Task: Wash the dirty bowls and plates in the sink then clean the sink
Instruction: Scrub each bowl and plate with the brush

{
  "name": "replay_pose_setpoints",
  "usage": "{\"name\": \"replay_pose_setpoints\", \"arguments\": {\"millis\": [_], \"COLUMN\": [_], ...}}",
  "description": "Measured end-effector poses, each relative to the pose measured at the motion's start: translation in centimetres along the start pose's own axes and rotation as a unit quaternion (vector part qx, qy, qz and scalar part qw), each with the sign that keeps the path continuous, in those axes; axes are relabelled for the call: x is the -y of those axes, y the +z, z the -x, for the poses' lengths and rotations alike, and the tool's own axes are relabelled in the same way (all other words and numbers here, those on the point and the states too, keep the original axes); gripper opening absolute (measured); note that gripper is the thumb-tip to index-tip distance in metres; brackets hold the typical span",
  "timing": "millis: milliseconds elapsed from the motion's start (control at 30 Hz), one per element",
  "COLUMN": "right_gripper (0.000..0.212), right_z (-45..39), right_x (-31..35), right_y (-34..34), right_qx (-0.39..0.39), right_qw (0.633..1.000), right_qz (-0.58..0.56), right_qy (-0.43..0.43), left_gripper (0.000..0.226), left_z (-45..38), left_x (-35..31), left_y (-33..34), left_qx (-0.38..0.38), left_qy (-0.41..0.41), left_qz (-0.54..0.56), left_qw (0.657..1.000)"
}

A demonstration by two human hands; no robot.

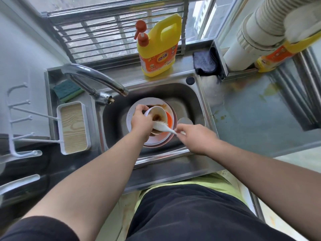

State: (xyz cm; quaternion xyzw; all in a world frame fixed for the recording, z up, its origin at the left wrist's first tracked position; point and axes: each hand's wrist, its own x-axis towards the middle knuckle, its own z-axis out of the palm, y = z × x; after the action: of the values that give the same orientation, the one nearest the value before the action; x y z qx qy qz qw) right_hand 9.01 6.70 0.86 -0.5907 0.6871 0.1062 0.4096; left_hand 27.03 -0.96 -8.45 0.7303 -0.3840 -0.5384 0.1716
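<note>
Left hand (140, 120) grips the tilted bowl (157, 115), right hand (194, 136) pinches the spoon (162, 127); best scrape toward 6 o'clock over the plates (133, 112).

my one view is head-worn, looking steeply down (wide-angle, edges bowed) into the sink (199, 101) from close above, forearms reaching in.

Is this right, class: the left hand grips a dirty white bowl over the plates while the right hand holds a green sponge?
Not quite. In the head view the right hand holds a white rice paddle, not the sponge. The green sponge lies beside the faucet.
</note>
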Motion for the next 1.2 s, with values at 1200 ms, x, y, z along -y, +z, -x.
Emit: {"name": "replay_pose_setpoints", "arguments": {"millis": [1200], "right_gripper": [0.042], "right_z": [-1.5], "right_x": [1.0], "right_y": [-5.5], "right_qx": [-0.136], "right_qw": [0.861], "right_qz": [0.45], "right_qy": [-0.194], "left_gripper": [0.047], "left_z": [-0.3], "left_x": [-2.7], "left_y": [-1.7], "left_qx": [0.214], "left_qy": [-0.101], "left_qz": [-0.055], "left_qw": [0.97]}}
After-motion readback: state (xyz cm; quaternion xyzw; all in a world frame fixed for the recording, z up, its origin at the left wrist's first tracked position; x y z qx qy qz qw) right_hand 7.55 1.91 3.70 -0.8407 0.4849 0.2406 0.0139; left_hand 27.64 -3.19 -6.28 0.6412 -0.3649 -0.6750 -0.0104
